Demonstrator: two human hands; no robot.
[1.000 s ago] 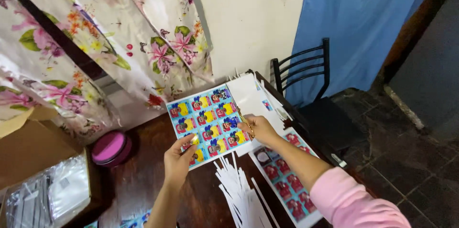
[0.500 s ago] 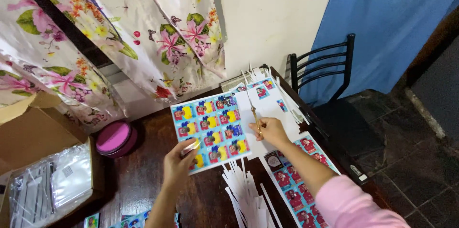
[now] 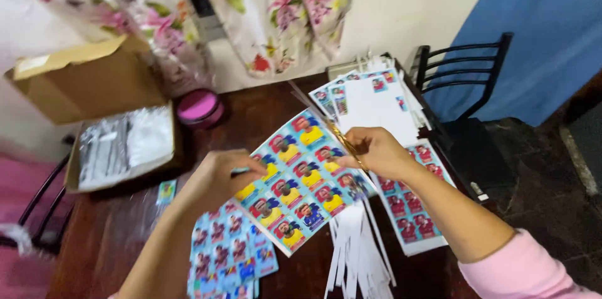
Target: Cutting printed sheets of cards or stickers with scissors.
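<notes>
Left hand (image 3: 216,180) has a closed grip on the left edge of a sheet of printed picture cards (image 3: 300,180), blue background with little red and yellow figures, held tilted above the dark wooden worktop (image 3: 113,230). Right hand (image 3: 373,151) is curled shut around a pair of gold-coloured scissors (image 3: 345,143) right at the sheet's upper right edge; can't tell how far the blades are open, too blurry.

Under the sheet there's a pile of thin white paper strips (image 3: 357,255). Another blue sheet (image 3: 229,255) lies lower left, a red-toned one (image 3: 407,202) sits under the right forearm, and more sheets are stacked at the far edge (image 3: 370,101). A pink round tub (image 3: 197,107) and an open cardboard box (image 3: 119,142) sit on the left, black chair (image 3: 464,79) beyond the worktop.
</notes>
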